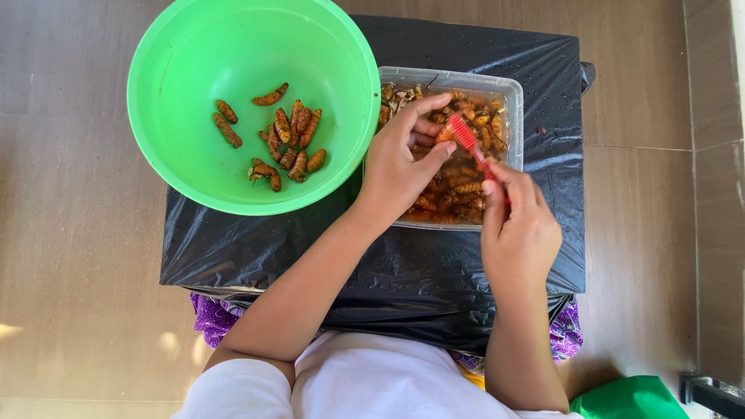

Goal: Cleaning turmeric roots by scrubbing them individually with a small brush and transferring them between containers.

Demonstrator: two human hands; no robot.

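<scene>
My left hand [403, 159] pinches a single orange-brown grub [443, 134] over a clear plastic tray [512, 93] full of the same grubs. My right hand [518, 225] holds a red toothbrush [468, 140], with its bristled head laid against that grub. To the left, a large green bowl [178, 46] holds several grubs [283, 140] lying loose on its bottom. Both hands hover above the tray, close together.
Bowl and tray rest on a low surface wrapped in black plastic sheet [543, 62], standing on a brown tiled floor [70, 233]. Purple patterned cloth [211, 318] shows beneath the sheet. A green object [632, 399] lies at the lower right.
</scene>
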